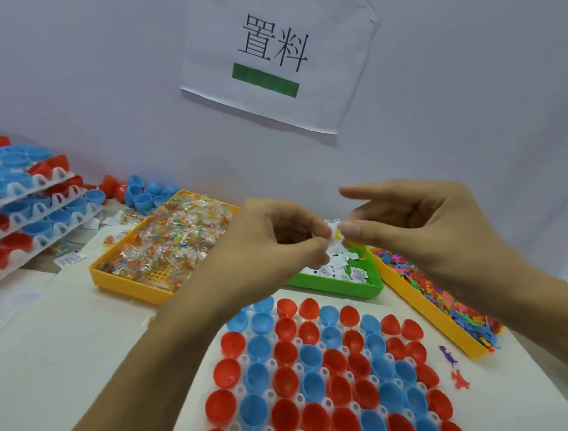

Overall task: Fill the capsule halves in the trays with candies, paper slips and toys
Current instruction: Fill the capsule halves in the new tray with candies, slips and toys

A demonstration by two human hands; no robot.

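Red and blue plastic capsule halves [331,372] fill the white tray below both hands, left hand [273,245] and right hand [421,226] each pinching small yellow-white pieces [337,235] between fingertips.

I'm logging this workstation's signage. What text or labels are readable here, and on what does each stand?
"置料": large black characters on the white paper sign on the wall, above a green bar.
Paper slips in the green tray: printed, too small to read.
Loose slip by the stacked trays: blurred.
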